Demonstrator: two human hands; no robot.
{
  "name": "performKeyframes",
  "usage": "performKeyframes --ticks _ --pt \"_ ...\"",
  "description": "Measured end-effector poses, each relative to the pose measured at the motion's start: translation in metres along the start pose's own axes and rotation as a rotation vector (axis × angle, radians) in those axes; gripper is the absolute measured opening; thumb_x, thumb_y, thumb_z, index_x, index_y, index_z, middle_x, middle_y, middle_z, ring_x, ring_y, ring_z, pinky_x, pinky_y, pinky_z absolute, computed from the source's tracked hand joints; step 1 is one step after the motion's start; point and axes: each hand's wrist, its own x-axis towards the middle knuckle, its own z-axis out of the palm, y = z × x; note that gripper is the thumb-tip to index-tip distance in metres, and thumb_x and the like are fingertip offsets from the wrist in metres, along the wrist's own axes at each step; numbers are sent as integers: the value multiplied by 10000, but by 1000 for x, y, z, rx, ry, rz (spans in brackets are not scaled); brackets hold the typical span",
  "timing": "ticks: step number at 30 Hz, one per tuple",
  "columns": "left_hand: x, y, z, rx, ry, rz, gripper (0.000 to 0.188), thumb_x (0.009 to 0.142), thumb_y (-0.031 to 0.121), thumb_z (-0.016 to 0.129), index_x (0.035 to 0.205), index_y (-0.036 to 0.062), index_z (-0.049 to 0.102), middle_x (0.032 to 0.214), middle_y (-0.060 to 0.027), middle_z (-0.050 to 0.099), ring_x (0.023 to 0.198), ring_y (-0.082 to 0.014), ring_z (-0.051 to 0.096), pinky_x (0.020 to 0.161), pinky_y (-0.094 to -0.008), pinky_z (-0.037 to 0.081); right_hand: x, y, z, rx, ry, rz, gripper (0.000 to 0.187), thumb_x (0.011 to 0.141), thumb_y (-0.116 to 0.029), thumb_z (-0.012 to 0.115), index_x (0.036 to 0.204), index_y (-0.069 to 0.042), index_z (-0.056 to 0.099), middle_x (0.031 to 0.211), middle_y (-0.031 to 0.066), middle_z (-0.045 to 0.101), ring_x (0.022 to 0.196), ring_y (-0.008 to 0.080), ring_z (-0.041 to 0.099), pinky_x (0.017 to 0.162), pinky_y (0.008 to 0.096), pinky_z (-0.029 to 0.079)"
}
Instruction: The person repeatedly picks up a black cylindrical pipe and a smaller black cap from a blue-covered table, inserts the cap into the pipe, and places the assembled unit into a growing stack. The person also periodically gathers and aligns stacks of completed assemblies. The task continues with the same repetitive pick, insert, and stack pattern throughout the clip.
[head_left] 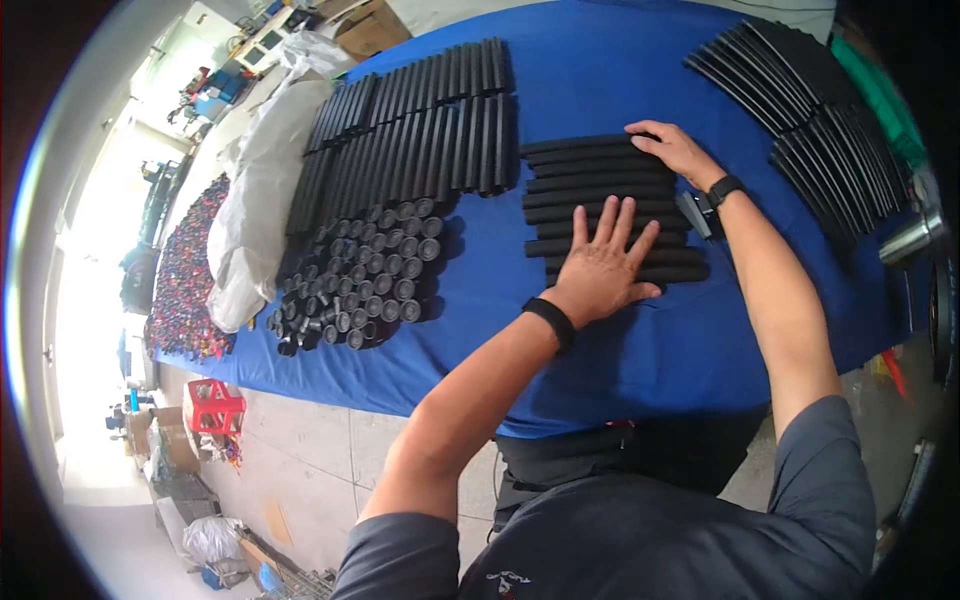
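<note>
A row of black, foam-like tubes [555, 186] lies side by side on the blue-covered table [590, 60] in front of me. My left hand [598, 268] rests on the nearer tubes with its palm down and its fingers spread. At the far right end of the row, my right hand [685, 156] touches the farthest tube, thumb and forefinger apart; its other fingers are partly hidden. Neither hand is wrapped around a tube. Dark bands circle both wrists, and a small grey device [694, 214] sits by the right one.
Left of the row lie rows of black tubes [420, 150] and a cluster of round black caps [385, 270]. Beyond are a whitish plastic sheet [262, 190] and a heap of small multicoloured pieces [190, 275]. More dark strips [835, 170] fan out at right, near a metal cylinder [910, 240]. A red stool [215, 405] stands on the floor.
</note>
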Motion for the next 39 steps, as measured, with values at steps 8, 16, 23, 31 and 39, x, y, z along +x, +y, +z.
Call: performKeyframes --ticks 8,16,23,31,39 --pt "2 3 -1 41 -52 -24 908 932 710 518 1624 167 294 1665 -269 201 1563 -440 147 1188 -722 148 6 11 1 -77 20 -16 407 999 -263 628 1325 -21 654 1288 140 699 1201 233 636 1051 345 463" --pt "0 2 0 68 -48 -25 906 931 712 516 1625 172 295 1666 -270 203 1561 -444 155 1191 -718 151 4 6 3 -58 30 -10 402 998 -258 629 1313 -8 657 1279 148 699 1205 246 636 1050 352 465" --pt "-4 -3 5 2 30 -14 903 913 678 585 1608 159 335 1657 -276 233 1557 -448 175 1188 -712 160 4 2 5 -62 14 -45 403 1004 -263 628 1293 17 654 1262 152 697 1190 241 632 1034 360 469" --pt "-8 -2 11 18 110 11 905 906 730 536 1592 161 378 1638 -265 288 1542 -438 228 1182 -713 175 4 15 4 -50 22 -57 402 1037 -280 611 1314 9 647 1248 108 698 1147 183 628 1005 318 476" --pt "-9 -2 5 20 29 -17 905 913 729 527 1605 171 355 1655 -258 255 1559 -438 175 1196 -713 140 2 -3 9 -72 38 37 413 1040 -288 595 1335 -2 637 1298 114 681 1213 206 612 1042 320 453"
